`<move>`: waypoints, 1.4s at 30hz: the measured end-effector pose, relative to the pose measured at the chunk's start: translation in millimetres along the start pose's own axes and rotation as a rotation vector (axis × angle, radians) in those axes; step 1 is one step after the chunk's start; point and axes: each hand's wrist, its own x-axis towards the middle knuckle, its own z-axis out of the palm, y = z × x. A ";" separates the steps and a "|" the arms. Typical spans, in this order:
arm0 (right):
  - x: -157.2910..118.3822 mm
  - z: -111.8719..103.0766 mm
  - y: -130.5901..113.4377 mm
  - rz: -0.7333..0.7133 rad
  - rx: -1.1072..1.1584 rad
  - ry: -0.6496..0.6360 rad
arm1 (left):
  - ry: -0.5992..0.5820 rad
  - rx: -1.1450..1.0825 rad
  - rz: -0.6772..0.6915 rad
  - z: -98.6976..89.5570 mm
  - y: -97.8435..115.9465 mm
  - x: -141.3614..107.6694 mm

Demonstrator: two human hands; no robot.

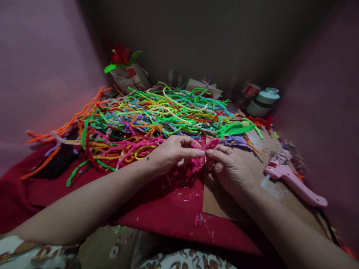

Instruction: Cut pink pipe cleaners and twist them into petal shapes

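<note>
Between both hands is a pink pipe cleaner piece (213, 143), bent into petal-like loops. My left hand (179, 151) pinches it from the left with thumb and forefinger. From the right, my right hand (226, 160) pinches the same piece, its fingertips almost meeting the left ones. More pink fuzzy strands (196, 166) show just below the fingertips; whether they belong to the same piece I cannot tell. Just beyond the hands lies a big heap of pipe cleaners (157, 112) in many colours.
A pink glue gun (291, 179) rests on brown cardboard (224, 203) at the right. Farther back stands a bottle with a mint lid (263, 101). A red flower with green leaves (120, 58) is at the back left. Pink scraps dot the red cloth (157, 209).
</note>
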 end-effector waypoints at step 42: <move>-0.2 -4.8 -4.5 -0.037 -0.240 0.063 | 0.038 -0.003 0.007 9.2 -6.0 -1.2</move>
